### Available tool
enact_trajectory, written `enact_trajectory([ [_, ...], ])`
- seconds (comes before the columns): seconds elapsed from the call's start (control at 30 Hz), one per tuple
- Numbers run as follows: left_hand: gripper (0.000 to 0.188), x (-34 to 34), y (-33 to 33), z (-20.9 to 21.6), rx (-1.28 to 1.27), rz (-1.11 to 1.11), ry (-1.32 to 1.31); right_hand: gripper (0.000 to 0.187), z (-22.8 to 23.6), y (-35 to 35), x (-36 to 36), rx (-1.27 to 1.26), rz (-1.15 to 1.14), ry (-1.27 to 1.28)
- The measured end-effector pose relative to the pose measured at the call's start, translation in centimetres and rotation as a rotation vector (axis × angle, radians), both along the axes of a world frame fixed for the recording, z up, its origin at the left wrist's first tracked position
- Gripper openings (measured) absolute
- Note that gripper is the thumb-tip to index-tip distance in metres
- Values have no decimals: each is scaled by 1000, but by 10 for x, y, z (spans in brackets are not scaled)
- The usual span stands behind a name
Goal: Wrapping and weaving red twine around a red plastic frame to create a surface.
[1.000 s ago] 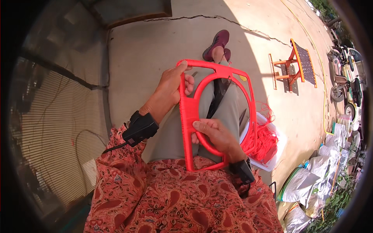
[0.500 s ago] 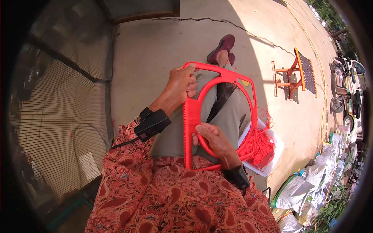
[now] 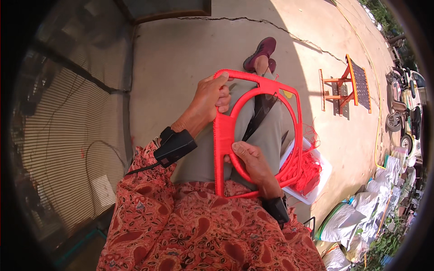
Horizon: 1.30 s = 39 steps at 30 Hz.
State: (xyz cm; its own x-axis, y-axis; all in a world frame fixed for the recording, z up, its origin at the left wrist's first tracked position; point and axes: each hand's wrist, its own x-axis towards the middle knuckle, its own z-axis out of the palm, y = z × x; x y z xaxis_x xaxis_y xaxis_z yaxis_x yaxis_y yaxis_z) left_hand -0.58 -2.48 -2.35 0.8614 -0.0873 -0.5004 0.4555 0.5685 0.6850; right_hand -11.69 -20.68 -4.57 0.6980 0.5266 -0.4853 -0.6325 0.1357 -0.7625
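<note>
A red frame [image 3: 223, 135] wrapped in cord, squarish outside with a round ring inside, is held over my lap. My left hand [image 3: 209, 99] is closed around its far left corner, thumb on top. At the near left part of the ring, my right hand [image 3: 254, 165] pinches the wrapped bar, its thumb on top and its other fingers mostly hidden beneath. Through the ring shows a long dark strip [image 3: 261, 115] lying across my grey trousers. To the right of my legs, a white box [image 3: 326, 174] holds a tangle of red cord [image 3: 309, 169], partly behind the frame.
An orange stool [image 3: 360, 86] with a dark woven seat lies tipped on the concrete ahead to the right. White sacks [image 3: 346, 221] and parked vehicles [image 3: 400, 108] line the far right. A ribbed panel [image 3: 72, 153] stands close on my left.
The frame's right side has swung slightly to the right, and my right hand has shifted a little with it. Both hands keep their hold.
</note>
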Motion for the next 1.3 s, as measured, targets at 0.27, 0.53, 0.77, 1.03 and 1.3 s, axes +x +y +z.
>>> enact_trajectory([
  [0.27,26,1,-4,3,50,13,12,35,-2,-3,-4,-129,-7,-193],
  [0.53,25,0,-2,5,51,-9,16,35,0,-4,-3,-123,29,-143],
  [0.77,24,0,0,4,42,-2,20,34,-2,1,-1,-118,75,-146],
  [1.03,22,0,2,2,-13,0,7,32,8,-2,0,-178,90,-157],
  [1.3,34,-4,24,37,-42,-14,-180,24,108,-52,6,274,-89,-659],
])
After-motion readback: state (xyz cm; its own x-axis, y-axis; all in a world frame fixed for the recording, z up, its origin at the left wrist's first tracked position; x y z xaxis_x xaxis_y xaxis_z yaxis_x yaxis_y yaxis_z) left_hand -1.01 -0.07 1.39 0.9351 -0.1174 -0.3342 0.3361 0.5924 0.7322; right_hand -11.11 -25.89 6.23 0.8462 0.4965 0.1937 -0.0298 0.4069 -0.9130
